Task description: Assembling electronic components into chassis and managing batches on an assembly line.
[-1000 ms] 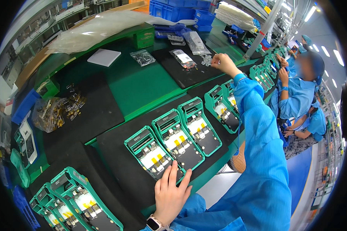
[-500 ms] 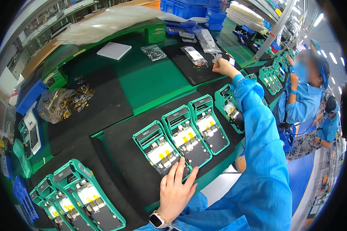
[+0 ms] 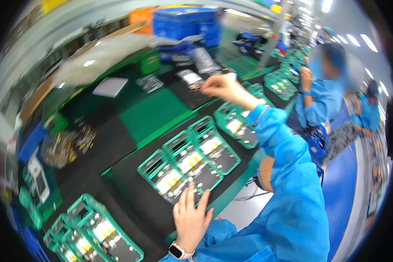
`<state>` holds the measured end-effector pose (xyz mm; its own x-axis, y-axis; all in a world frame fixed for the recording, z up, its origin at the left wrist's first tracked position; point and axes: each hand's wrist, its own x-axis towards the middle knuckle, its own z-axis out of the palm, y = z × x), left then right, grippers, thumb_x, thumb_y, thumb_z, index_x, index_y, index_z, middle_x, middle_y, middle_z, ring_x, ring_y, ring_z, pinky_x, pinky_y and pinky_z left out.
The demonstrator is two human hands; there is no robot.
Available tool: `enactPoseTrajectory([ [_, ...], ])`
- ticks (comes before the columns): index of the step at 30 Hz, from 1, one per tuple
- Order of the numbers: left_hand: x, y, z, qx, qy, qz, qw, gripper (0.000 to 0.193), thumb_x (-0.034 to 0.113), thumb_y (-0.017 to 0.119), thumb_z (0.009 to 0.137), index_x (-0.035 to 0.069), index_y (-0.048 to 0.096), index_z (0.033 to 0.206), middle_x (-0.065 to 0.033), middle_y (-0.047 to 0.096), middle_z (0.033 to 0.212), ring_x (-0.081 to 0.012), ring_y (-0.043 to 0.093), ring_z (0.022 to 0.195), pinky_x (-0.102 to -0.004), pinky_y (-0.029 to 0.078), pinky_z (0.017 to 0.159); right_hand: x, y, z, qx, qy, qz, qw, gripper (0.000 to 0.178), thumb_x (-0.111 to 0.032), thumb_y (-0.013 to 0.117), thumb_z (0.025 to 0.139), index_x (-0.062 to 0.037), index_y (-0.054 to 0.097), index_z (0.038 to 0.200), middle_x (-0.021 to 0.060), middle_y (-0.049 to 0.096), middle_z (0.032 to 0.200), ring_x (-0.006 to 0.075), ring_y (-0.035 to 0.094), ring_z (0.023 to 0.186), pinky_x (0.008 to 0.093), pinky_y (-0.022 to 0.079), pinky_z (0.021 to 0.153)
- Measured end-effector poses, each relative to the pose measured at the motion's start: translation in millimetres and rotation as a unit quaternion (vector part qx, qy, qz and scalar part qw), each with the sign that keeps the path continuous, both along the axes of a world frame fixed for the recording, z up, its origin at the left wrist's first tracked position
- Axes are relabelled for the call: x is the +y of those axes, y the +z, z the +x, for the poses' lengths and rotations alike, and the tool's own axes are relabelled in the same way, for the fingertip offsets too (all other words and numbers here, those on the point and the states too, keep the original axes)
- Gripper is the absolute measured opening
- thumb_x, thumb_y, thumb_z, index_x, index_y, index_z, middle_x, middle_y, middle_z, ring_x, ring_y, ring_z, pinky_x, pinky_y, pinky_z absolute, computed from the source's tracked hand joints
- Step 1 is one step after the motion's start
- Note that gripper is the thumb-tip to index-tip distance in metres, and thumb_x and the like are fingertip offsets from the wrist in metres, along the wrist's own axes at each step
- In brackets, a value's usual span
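My left hand (image 3: 191,218) rests with fingers stretched out at the lower end of a green-framed device housing (image 3: 163,177) with a circuit board inside. Two more such housings, a middle one (image 3: 192,159) and a right one (image 3: 215,146), lie against it in a row on the black mat. My right hand (image 3: 225,89) is raised above the bench, beyond the row. Its fingertips are pinched together, and what they hold, if anything, is too small and blurred to name. Just past it lie a clear bag of small parts (image 3: 190,79) and a larger plastic bag (image 3: 204,60).
Another group of housings (image 3: 105,229) lies at the near left, and a single one (image 3: 238,124) at the right. A bag of small gold-coloured parts (image 3: 59,150) spills on the left mat. Blue bins (image 3: 185,22) stand at the back. A co-worker (image 3: 323,87) sits at the right.
My right hand has come back from the bagged parts toward the row of housings, still pinched. My left hand stays at the left housing. The whole view has shifted and blurred.
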<state>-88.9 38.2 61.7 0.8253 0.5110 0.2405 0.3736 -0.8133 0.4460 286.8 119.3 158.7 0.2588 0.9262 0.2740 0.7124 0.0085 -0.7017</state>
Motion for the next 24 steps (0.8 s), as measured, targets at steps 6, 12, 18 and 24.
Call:
enactPoseTrajectory([
  [6, -6, 9, -3, 0.030, -0.002, 0.034, 0.999, 0.057, 0.034, 0.065, 0.088, 0.013, 0.051, 0.139, -0.0212, 0.038, 0.149, -0.0400, 0.039, 0.133, -0.0516, 0.033, 0.105, -29, -22, -97, 0.023, 0.068, 0.112, 0.991, 0.014, -0.015, 0.064, 0.085, -0.0024, 0.065, 0.089, 0.0107, 0.069, 0.078, 0.0205, 0.069, 0.075, 0.0347, 0.054, 0.068],
  [12, -7, 5, 1, 0.005, -0.017, 0.067, 0.998, 0.060, 0.038, 0.067, 0.086, 0.014, 0.052, 0.139, -0.0216, 0.039, 0.149, -0.0411, 0.040, 0.132, -0.0512, 0.033, 0.106, -59, -26, -139, 0.241, 0.135, 0.069, 0.959, 0.013, -0.010, 0.056, 0.093, 0.0025, 0.054, 0.096, 0.0122, 0.070, 0.073, 0.0133, 0.065, 0.058, 0.0263, 0.051, 0.052],
  [18, -7, -1, 1, 0.000, 0.006, 0.048, 0.999, 0.063, 0.029, 0.072, 0.080, 0.013, 0.052, 0.138, -0.0210, 0.037, 0.150, -0.0403, 0.037, 0.134, -0.0525, 0.031, 0.104, -69, -45, -163, 0.434, 0.157, 0.025, 0.887, 0.020, -0.017, 0.063, 0.093, 0.0011, 0.055, 0.098, 0.0145, 0.074, 0.092, 0.0173, 0.073, 0.077, 0.0254, 0.057, 0.062],
  [24, -9, 6, -1, 0.004, -0.017, 0.062, 0.998, 0.060, 0.039, 0.065, 0.087, 0.012, 0.051, 0.139, -0.0225, 0.039, 0.148, -0.0419, 0.040, 0.132, -0.0514, 0.032, 0.107, -67, -58, -175, 0.401, 0.149, 0.036, 0.903, 0.023, -0.014, 0.066, 0.091, 0.0028, 0.056, 0.101, 0.0134, 0.074, 0.090, 0.0169, 0.072, 0.075, 0.0252, 0.056, 0.060],
])
